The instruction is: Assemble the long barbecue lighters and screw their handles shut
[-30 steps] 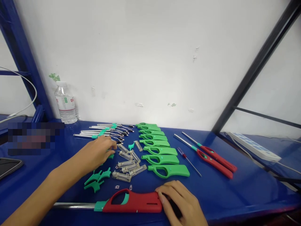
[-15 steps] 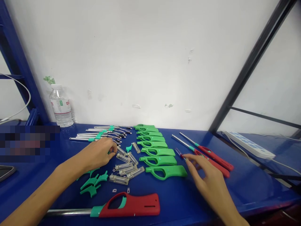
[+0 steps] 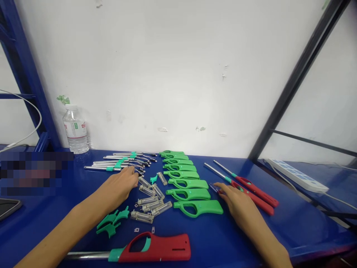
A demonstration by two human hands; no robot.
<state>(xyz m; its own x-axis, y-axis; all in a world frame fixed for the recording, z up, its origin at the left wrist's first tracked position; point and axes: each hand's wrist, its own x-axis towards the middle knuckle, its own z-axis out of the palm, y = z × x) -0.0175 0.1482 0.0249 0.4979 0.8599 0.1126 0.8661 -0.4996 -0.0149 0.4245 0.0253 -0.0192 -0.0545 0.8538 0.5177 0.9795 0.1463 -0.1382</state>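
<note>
My left hand (image 3: 122, 184) is closed beside the clear lighter tanks (image 3: 147, 200); what its fingers hold, if anything, is hidden. Just beyond it lie metal lighter tubes (image 3: 111, 163) with teal collars and thin wires. Several teal triggers (image 3: 111, 223) rest on the near side of that forearm. On the right, the fingers of my right hand (image 3: 235, 199) are closed over a small screwdriver (image 3: 214, 187) with a see-through purple handle, low at the table. A column of green lighter handle shells (image 3: 199, 207) lies between the hands.
One red lighter (image 3: 167, 247) lies along the near edge; two more red lighters (image 3: 258, 201) lie at right. A water bottle (image 3: 76, 130) stands by the wall. A white power strip (image 3: 299, 176) is at far right, a phone (image 3: 8, 207) at far left.
My right hand has come down further over the screwdriver, which now shows less. My left hand has turned, and the teal piece seen at its fingertips is hidden. The view has shifted slightly.
</note>
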